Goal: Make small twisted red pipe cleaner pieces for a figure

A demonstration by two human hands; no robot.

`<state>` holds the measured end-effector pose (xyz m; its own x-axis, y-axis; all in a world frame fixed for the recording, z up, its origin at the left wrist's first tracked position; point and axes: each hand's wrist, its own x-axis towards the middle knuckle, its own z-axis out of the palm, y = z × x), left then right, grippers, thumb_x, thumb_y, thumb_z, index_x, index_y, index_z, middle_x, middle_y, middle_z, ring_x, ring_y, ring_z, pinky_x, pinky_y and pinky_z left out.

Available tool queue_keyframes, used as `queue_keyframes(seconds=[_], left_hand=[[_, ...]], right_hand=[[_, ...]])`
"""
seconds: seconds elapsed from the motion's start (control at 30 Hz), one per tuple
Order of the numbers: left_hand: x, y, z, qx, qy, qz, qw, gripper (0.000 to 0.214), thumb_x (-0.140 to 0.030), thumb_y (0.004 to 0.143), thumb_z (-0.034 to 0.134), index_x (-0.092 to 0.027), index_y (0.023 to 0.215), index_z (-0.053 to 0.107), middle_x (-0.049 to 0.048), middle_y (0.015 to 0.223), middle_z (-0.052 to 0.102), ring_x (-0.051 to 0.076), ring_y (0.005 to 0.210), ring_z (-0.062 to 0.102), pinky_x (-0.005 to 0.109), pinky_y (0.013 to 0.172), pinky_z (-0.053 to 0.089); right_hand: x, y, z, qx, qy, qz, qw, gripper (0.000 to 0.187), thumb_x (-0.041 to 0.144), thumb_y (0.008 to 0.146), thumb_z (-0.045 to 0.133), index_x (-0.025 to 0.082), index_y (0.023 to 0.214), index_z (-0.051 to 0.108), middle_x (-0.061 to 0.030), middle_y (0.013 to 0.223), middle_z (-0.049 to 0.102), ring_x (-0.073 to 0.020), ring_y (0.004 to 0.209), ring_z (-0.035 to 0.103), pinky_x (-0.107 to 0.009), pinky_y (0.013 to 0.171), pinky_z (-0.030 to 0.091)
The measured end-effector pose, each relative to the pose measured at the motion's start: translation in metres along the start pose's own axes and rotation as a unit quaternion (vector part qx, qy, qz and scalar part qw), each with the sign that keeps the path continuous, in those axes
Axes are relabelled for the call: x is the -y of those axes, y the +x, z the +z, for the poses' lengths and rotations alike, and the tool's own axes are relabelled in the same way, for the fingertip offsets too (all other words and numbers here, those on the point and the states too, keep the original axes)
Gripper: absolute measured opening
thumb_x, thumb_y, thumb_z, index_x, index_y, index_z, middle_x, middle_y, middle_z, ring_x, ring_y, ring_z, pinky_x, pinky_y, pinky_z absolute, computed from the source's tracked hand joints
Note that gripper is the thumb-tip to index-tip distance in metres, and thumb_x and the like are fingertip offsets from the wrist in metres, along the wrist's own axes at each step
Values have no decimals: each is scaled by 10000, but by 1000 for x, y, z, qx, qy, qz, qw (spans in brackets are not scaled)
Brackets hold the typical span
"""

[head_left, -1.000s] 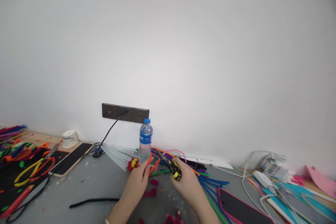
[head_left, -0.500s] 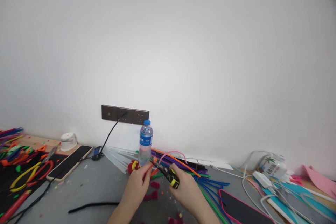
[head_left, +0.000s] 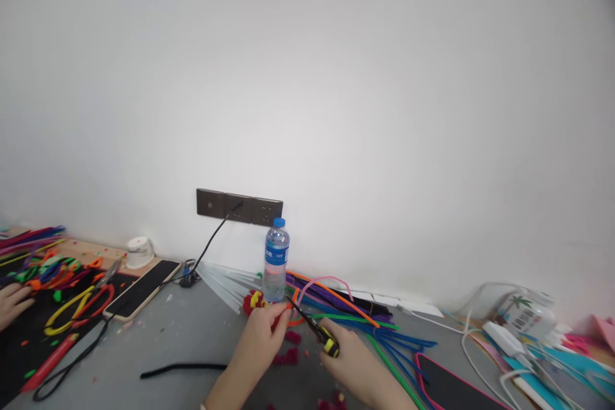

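My left hand (head_left: 263, 332) is closed, thumb and finger pinching a short orange pipe cleaner (head_left: 296, 298). In my right hand (head_left: 348, 355) is a pair of pliers (head_left: 328, 343) with black and yellow handles. Their dark jaws reach up to my left fingertips, beside the orange piece; whether they grip it I cannot tell. A red and yellow fuzzy piece (head_left: 253, 301) shows just beyond my left hand. Dark red fuzzy bits (head_left: 288, 356) lie on the grey table (head_left: 182, 339) between my wrists.
A water bottle (head_left: 276, 256) stands behind my hands. Bundled pipe cleaners (head_left: 336, 303) lie behind and right. A phone (head_left: 143, 288), scissors (head_left: 86, 300) and another person's hand (head_left: 13, 304) are at left. A black pipe cleaner (head_left: 182, 368) lies in front; white cables (head_left: 468, 349) at right.
The whole scene has shifted rightward in view. The pliers have turned, now showing their narrow edge at my left fingertips. Another person's hand has appeared at the left edge.
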<state>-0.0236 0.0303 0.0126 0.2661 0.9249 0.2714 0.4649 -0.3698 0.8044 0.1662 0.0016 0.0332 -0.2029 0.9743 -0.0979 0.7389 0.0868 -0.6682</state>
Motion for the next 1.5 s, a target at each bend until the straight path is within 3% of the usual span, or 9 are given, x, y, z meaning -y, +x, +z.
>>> queue_keyframes(seconds=[0.3, 0.73, 0.93, 1.1, 1.2, 1.3, 1.4, 1.5], left_hand=[[-1, -1, -2, 10, 9, 0, 1000, 359, -329, 909, 371, -182, 609, 502, -18, 540, 485, 149, 540, 452, 253, 540, 255], [2, 0, -4, 45, 30, 5, 999, 318, -294, 886, 373, -185, 604, 473, -20, 575, 501, 143, 577, 454, 244, 563, 276], [-1, 0, -1, 62, 1, 1, 998, 315, -318, 891, 375, -183, 628, 482, -25, 596, 494, 148, 609, 453, 246, 580, 292], [-3, -2, 1, 46, -71, -16, 996, 385, -447, 895, 367, -191, 620, 448, -24, 608, 478, 151, 628, 434, 264, 591, 294], [-1, 0, 4, 49, -159, -74, 983, 450, -596, 806, 463, -201, 593, 421, -47, 560, 428, 129, 580, 393, 251, 544, 276], [0, -1, 7, 96, -221, -138, 961, 500, -693, 760, 434, -199, 716, 489, -85, 485, 414, 84, 423, 298, 229, 456, 227], [-3, -3, 7, 148, -303, -194, 921, 518, -688, 737, 477, -187, 868, 515, -79, 506, 522, 41, 347, 198, 213, 416, 184], [-5, -3, 7, 152, -348, -211, 901, 521, -676, 688, 563, -185, 856, 518, -99, 475, 494, 33, 344, 177, 210, 407, 165]], right_hand=[[-4, 2, 0, 5, -8, 1, 1000, 276, 114, 672, 493, 180, 896, 640, -27, 805, 698, -173, 694, 574, -231, 621, 371], [-8, -1, 0, 24, 0, -7, 1000, 371, 159, 658, 495, 187, 978, 681, -52, 950, 723, -229, 864, 626, -269, 742, 421], [-9, -2, -6, 51, 8, -5, 999, 388, 153, 637, 474, 170, 954, 696, -50, 946, 727, -241, 874, 628, -275, 737, 438], [-11, -2, -6, 59, 21, -13, 998, 371, 147, 645, 468, 154, 933, 702, -42, 927, 725, -229, 867, 620, -268, 740, 438], [-12, -2, -6, 64, 29, -10, 997, 360, 145, 647, 472, 147, 926, 700, -38, 930, 722, -218, 859, 620, -259, 728, 434], [-13, -2, -7, 68, 48, -9, 997, 375, 144, 646, 471, 149, 946, 696, -30, 931, 714, -214, 865, 614, -263, 744, 436], [-12, -4, -10, 76, 57, 16, 995, 377, 157, 646, 482, 146, 956, 698, -40, 926, 708, -222, 863, 605, -277, 754, 437], [-12, -7, -14, 87, 71, 30, 993, 390, 156, 643, 488, 156, 970, 699, -39, 933, 703, -214, 847, 599, -265, 726, 434]])
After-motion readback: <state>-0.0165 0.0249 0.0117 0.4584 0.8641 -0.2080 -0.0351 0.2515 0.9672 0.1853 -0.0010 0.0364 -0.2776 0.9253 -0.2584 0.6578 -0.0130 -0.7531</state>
